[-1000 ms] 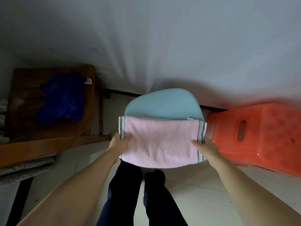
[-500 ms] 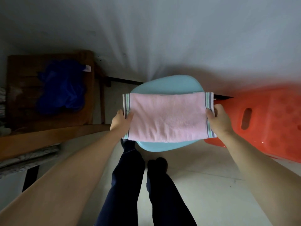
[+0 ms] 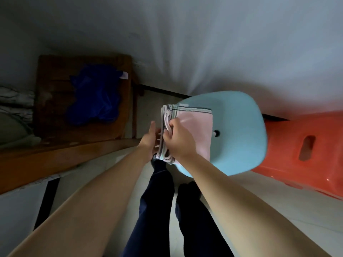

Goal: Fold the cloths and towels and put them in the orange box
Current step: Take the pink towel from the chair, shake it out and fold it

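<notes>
A pink towel point(image 3: 196, 127) with striped ends is folded in half over the left part of a light blue chair seat point(image 3: 239, 134). My right hand point(image 3: 178, 140) pinches its stacked left edges from above. Under those same edges sits my left hand point(image 3: 151, 139), fingers extended beneath the layers. The orange box point(image 3: 304, 151) stands on the floor right of the chair, its handle slot facing me. A crumpled blue cloth point(image 3: 94, 95) lies on a brown wooden stool point(image 3: 52, 108) at the left.
A grey wall rises behind everything. A wooden beam point(image 3: 61, 158) runs along the left at forearm level. My legs in dark trousers point(image 3: 159, 210) stand on the pale tiled floor point(image 3: 278, 210) below the chair.
My right hand carried the towel's right end across to the left end, folding it in half. Both hands now meet at the left edge.
</notes>
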Action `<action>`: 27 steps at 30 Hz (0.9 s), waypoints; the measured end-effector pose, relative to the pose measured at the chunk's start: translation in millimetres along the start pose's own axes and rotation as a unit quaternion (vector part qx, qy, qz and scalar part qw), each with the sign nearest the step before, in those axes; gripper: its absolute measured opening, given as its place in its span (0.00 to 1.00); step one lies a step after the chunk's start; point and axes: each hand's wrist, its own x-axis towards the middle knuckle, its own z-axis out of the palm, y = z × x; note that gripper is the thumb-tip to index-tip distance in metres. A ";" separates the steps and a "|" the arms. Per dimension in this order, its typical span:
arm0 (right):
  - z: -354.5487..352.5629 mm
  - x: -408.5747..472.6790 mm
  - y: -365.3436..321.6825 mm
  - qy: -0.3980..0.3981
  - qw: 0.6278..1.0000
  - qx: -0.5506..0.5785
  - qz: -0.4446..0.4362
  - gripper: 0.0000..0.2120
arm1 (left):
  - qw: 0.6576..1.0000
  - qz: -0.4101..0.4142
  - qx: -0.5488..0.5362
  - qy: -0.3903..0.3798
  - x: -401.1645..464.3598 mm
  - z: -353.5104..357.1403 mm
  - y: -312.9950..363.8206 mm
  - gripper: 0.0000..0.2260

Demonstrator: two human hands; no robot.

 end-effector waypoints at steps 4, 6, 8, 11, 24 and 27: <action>6.3 6.1 -1.9 -0.097 0.995 -0.013 -0.018 0.08 | 1.000 -0.016 0.004 -0.009 3.6 -3.4 -1.0 0.31; -10.6 2.7 6.5 -0.045 0.997 0.051 -0.024 0.08 | 0.998 -0.008 0.060 0.012 -1.1 0.9 0.7 0.32; -34.5 0.3 25.8 0.085 0.992 0.092 0.025 0.09 | 0.982 0.038 0.182 0.017 -5.2 7.4 1.5 0.32; -64.5 -3.4 64.1 0.173 0.965 0.120 0.159 0.11 | 0.952 0.085 0.292 0.020 -9.7 18.5 -1.2 0.30; -52.3 -12.5 88.3 -0.039 0.857 0.401 0.321 0.33 | 0.944 0.171 0.275 0.058 -18.9 29.5 -4.0 0.12; -83.1 -24.1 78.3 -0.073 0.828 0.468 0.300 0.27 | 0.950 0.203 0.230 0.063 -43.2 36.8 3.1 0.09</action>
